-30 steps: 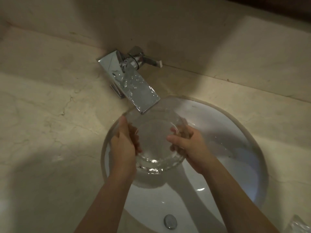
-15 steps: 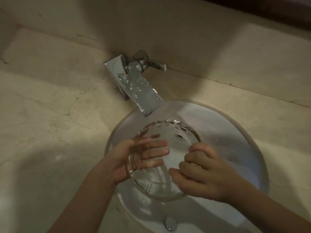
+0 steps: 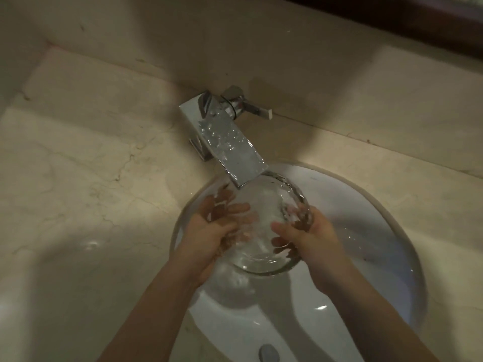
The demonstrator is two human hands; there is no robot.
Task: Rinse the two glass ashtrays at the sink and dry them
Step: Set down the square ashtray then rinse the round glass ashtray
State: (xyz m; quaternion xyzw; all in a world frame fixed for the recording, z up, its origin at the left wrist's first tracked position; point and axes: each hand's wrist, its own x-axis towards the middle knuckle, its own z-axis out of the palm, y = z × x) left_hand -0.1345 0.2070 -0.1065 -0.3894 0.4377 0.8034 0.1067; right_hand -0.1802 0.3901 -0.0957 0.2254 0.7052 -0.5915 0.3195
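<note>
A large round clear glass ashtray [image 3: 266,205] is held over the white sink basin [image 3: 366,231], just below the tip of the chrome faucet spout [image 3: 230,150]. My left hand [image 3: 209,231] cups its left side, with the fingers showing through the glass. My right hand [image 3: 311,236] grips its right rim, thumb inside the bowl. Water sheets over the glass and pools at the near rim. Only one ashtray is in view.
The faucet handle [image 3: 248,105] sticks out to the right at the back wall. A beige marble counter [image 3: 91,192] surrounds the basin. The metal drain [image 3: 268,352] sits at the bottom edge of the frame.
The ashtray has been turned and lifted back up under the spout tip. My left fingers have slid from across its face to its left side. My right hand now grips the right rim.
</note>
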